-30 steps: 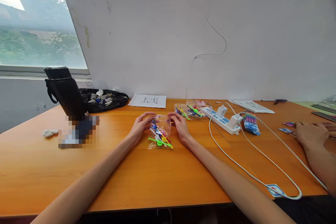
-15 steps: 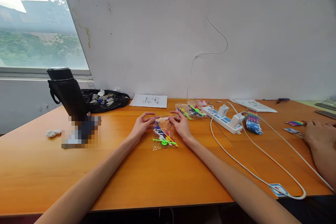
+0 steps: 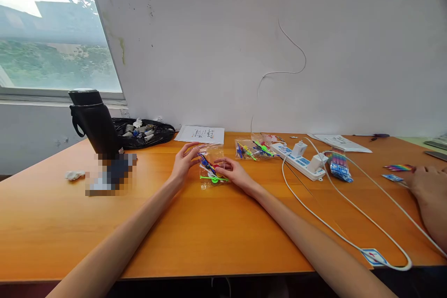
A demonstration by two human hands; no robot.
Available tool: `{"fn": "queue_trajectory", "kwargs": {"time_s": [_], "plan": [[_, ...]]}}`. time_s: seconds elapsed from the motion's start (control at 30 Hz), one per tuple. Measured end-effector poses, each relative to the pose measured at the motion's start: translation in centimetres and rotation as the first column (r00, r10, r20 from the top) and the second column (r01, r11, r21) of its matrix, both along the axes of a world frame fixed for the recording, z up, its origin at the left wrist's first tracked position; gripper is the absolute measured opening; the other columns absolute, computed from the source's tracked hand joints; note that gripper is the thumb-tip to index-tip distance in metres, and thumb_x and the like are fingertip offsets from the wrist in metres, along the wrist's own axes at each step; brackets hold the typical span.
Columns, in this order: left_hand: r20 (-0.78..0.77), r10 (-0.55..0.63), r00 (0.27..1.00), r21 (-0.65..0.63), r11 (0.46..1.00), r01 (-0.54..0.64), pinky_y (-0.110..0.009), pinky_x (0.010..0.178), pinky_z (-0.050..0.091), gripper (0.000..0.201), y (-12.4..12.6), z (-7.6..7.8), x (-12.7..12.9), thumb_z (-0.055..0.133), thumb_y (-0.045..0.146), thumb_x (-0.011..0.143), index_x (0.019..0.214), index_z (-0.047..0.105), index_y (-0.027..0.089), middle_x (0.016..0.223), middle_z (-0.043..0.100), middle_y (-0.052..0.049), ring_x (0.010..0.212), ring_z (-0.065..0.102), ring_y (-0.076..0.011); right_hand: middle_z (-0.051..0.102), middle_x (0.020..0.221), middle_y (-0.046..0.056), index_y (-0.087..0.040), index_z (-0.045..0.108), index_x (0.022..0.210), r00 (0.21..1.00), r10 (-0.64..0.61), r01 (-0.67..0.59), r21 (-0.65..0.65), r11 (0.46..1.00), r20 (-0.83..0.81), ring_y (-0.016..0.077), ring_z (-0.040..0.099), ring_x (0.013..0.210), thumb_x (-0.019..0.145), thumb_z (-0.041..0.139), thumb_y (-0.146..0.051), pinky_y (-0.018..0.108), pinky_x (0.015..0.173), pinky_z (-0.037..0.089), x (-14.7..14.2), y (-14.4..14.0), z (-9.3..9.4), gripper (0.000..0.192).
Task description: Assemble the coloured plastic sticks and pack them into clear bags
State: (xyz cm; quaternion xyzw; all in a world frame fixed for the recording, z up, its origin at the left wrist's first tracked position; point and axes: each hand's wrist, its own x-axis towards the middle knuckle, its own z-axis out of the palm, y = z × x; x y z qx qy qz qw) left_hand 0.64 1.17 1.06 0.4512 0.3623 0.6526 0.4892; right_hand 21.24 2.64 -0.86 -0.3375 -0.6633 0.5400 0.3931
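A clear plastic bag of small coloured plastic parts (image 3: 213, 179) stands tilted between my hands, green, blue, yellow and red pieces showing through it. My left hand (image 3: 182, 165) has its thumb and fingers at the bag's upper left edge. On the other side, my right hand (image 3: 237, 175) grips the bag's right side, thumb in front and fingers behind. Parts of the fingertips are hidden by the bag. More clear bags of similar coloured parts (image 3: 256, 149) lie just behind my right hand.
A white power strip (image 3: 300, 163) with plugs and looping white cables lies to the right. At left are a black flask (image 3: 92, 123) and a black bag of waste (image 3: 143, 132). Papers (image 3: 200, 134) lie near the wall. Another person's hand (image 3: 429, 186) rests at far right, near rainbow-coloured items (image 3: 398, 167).
My right hand has moved from the bag's top corner down to its right side. The bag is drawn slightly left and up. The whole view has shifted a little.
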Motion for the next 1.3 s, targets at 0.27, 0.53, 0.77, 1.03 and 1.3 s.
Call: {"fn": "queue_trajectory", "kwargs": {"time_s": [0.27,0.53,0.77,1.03,1.3], "plan": [[-0.123,-0.356,0.926,-0.109,0.933,0.344,-0.041,0.098,0.051,0.047,0.2,-2.1,1.7,0.080,0.038,0.075,0.115,0.064,0.019,0.123,0.066,-0.010,0.107,0.067,-0.0239,0.075,0.108,0.008,-0.021,0.067,0.106,0.959,-0.188,0.181,-0.049,0.982,-0.211,0.0248,0.069,0.105,0.070,0.081,-0.047,0.039,0.096,0.053,0.0,0.9,-0.4,0.047],[-0.209,-0.408,0.889,-0.074,0.913,0.401,-0.041,0.102,0.051,0.044,0.2,-2.6,1.4,0.075,0.040,0.081,0.119,0.064,0.021,0.118,0.068,-0.009,0.110,0.066,-0.0247,0.072,0.116,0.009,-0.021,0.066,0.108,0.967,-0.159,0.161,-0.005,0.987,-0.201,0.0241,0.065,0.113,0.071,0.081,-0.046,0.041,0.104,0.049,-0.2,1.2,-1.0,0.047],[-0.094,-0.225,0.970,-0.105,0.971,0.215,-0.040,0.095,0.057,0.039,1.0,-2.2,0.2,0.079,0.034,0.074,0.108,0.066,0.018,0.117,0.068,-0.009,0.102,0.069,-0.0225,0.062,0.132,0.011,-0.025,0.055,0.132,0.973,-0.140,0.137,-0.028,0.990,-0.183,0.0235,0.062,0.118,0.077,0.077,-0.049,0.041,0.102,0.049,-0.1,1.4,-1.2,0.064],[-0.244,0.219,0.945,-0.058,0.969,-0.239,-0.032,0.078,0.058,0.043,3.1,-1.5,-6.5,0.077,0.041,0.068,0.102,0.062,0.018,0.108,0.066,-0.007,0.091,0.068,-0.0191,0.063,0.123,0.011,-0.025,0.055,0.132,0.981,-0.099,0.096,-0.028,0.995,-0.168,0.0194,0.063,0.103,0.080,0.074,-0.048,0.036,0.089,0.055,0.0,1.4,-1.2,0.060],[-0.512,0.407,0.756,-0.045,0.867,-0.497,-0.035,0.079,0.054,0.044,3.9,-2.1,-12.1,0.065,0.044,0.074,0.108,0.057,0.017,0.104,0.070,-0.010,0.090,0.069,-0.0224,0.067,0.114,0.007,-0.026,0.059,0.126,0.981,-0.073,0.068,-0.034,0.997,-0.181,0.0172,0.065,0.097,0.078,0.076,-0.048,0.032,0.084,0.055,0.0,1.3,-1.2,0.055]]}}
